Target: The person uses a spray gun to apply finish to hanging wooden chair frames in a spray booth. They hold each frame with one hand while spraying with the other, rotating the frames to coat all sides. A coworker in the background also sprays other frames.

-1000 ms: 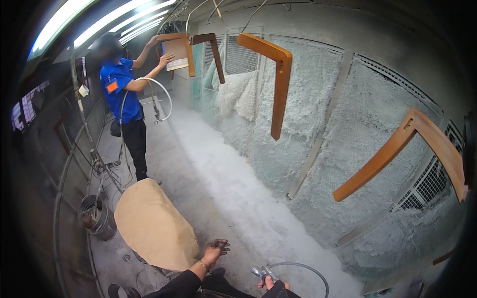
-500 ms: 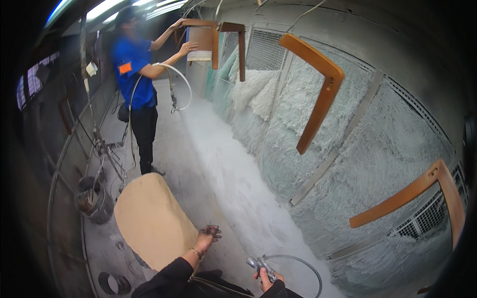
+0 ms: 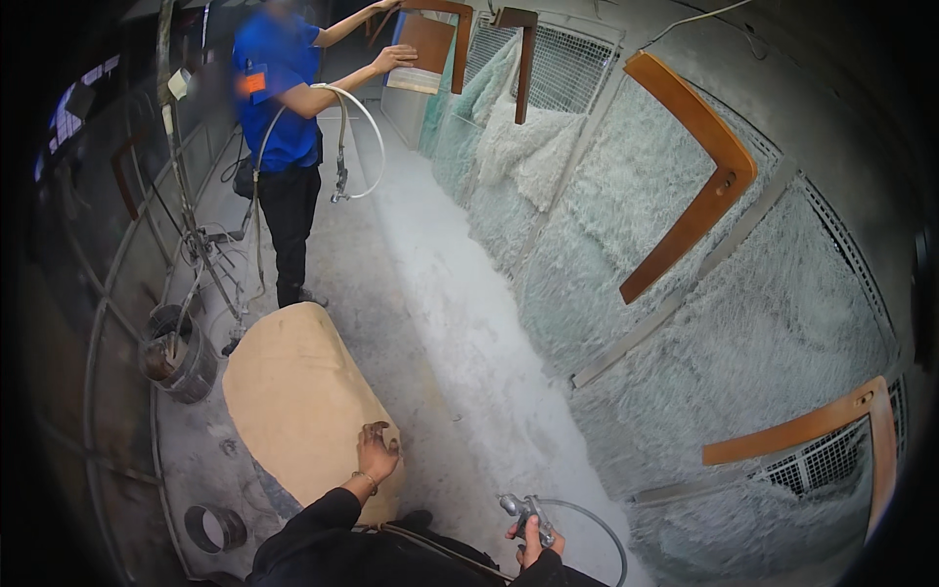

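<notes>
In my right hand, near the lower edge, is a metal spray gun, gripped by the handle with its nozzle pointing up and left. A grey hose curves off it to the right. My left hand is held over the right side of a large, rounded beige padded block. Its darkened fingers are loosely bent and apart, with nothing in them; whether they touch the block I cannot tell. Angled brown wooden furniture parts hang to the right, one higher up and one lower.
Ahead, a co-worker in a blue shirt touches a hanging wooden panel; another spray gun hangs from a hose beside them. Buckets stand at left. A fibrous, coated filter wall runs along the right.
My left hand has moved left, from beside the padded block to over it. The view has tilted down, and the hanging wooden parts appear farther right. The spray gun stays in my right hand.
</notes>
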Demonstrator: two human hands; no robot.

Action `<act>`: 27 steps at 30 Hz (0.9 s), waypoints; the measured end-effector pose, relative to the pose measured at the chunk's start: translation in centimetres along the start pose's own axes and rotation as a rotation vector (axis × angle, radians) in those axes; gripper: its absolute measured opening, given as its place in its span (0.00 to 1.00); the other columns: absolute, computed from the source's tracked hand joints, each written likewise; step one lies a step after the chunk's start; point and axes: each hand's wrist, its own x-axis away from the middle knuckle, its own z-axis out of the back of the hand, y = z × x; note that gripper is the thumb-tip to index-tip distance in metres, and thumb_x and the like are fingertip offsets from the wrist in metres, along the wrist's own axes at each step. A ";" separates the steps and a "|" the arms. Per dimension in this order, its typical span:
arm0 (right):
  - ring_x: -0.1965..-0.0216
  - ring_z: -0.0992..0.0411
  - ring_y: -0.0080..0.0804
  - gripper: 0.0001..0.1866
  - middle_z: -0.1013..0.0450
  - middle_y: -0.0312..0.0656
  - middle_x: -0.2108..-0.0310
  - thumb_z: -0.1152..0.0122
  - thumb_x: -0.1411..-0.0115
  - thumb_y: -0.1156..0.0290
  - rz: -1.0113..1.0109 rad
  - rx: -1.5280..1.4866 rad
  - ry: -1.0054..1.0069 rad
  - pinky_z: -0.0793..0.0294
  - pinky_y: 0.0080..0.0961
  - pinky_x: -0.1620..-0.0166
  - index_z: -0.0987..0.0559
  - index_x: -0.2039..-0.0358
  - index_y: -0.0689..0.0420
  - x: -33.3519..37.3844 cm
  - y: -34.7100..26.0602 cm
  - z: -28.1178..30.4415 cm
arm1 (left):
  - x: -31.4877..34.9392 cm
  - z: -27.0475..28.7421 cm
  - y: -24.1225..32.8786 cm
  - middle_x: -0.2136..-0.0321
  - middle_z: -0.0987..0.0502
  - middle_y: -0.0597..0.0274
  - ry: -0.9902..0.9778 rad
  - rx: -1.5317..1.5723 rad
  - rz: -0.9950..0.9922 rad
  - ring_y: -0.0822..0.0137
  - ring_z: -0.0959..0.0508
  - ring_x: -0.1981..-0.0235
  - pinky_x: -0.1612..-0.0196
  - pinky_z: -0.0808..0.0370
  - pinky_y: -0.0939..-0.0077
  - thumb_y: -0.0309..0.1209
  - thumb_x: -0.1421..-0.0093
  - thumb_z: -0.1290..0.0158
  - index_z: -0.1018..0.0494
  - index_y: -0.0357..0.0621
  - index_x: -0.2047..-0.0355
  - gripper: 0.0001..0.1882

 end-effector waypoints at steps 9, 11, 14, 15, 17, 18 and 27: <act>0.87 0.36 0.21 0.24 0.22 0.43 0.75 0.45 0.31 0.51 0.081 -0.061 0.063 0.46 0.20 0.85 0.21 0.58 0.63 -1.7 -0.1 -0.7 | -0.7 -0.6 -2.4 0.34 0.46 0.37 0.002 -0.144 0.093 0.40 0.45 0.33 0.35 0.41 0.44 0.37 0.44 0.44 0.42 0.42 0.34 0.39; 0.87 0.36 0.22 0.24 0.21 0.43 0.76 0.45 0.31 0.51 0.054 -0.021 0.046 0.45 0.20 0.85 0.21 0.58 0.63 -1.7 -0.3 -0.7 | -1.1 -0.5 -1.6 0.33 0.46 0.39 0.008 -0.099 0.037 0.40 0.44 0.33 0.35 0.41 0.44 0.37 0.44 0.44 0.42 0.42 0.34 0.38; 0.86 0.33 0.23 0.24 0.21 0.43 0.76 0.45 0.31 0.51 0.044 0.041 0.055 0.42 0.21 0.84 0.21 0.59 0.63 -1.8 -0.4 -0.2 | -1.4 -0.4 -0.3 0.31 0.51 0.39 -0.098 -0.188 0.080 0.38 0.50 0.31 0.35 0.45 0.37 0.43 0.44 0.43 0.45 0.44 0.31 0.43; 0.85 0.32 0.24 0.24 0.21 0.43 0.76 0.45 0.31 0.51 0.046 0.064 0.069 0.41 0.22 0.84 0.20 0.60 0.63 -1.9 -0.2 0.0 | -1.4 -0.5 0.0 0.30 0.54 0.39 -0.156 -0.239 0.111 0.37 0.52 0.30 0.34 0.48 0.33 0.46 0.44 0.43 0.47 0.44 0.30 0.45; 0.85 0.30 0.25 0.24 0.21 0.43 0.77 0.45 0.31 0.51 0.109 0.038 0.059 0.39 0.22 0.83 0.20 0.61 0.63 -2.3 0.0 0.7 | -1.1 -0.8 0.1 0.28 0.60 0.39 -0.243 -0.331 0.231 0.35 0.58 0.28 0.34 0.52 0.27 0.52 0.44 0.43 0.51 0.45 0.28 0.49; 0.85 0.29 0.26 0.24 0.21 0.44 0.78 0.45 0.31 0.51 0.141 0.025 0.053 0.37 0.22 0.82 0.20 0.61 0.64 -2.6 0.3 1.1 | -0.7 -0.9 -0.2 0.27 0.63 0.40 -0.268 -0.375 0.322 0.35 0.62 0.28 0.35 0.54 0.24 0.54 0.44 0.43 0.54 0.46 0.27 0.52; 0.84 0.28 0.26 0.24 0.22 0.43 0.78 0.46 0.31 0.50 0.070 0.080 0.021 0.36 0.23 0.82 0.20 0.62 0.64 -5.3 2.6 5.5 | 1.3 -2.5 -4.6 0.26 0.68 0.45 -0.216 -0.470 0.483 0.37 0.69 0.27 0.35 0.56 0.23 0.58 0.42 0.46 0.56 0.49 0.26 0.52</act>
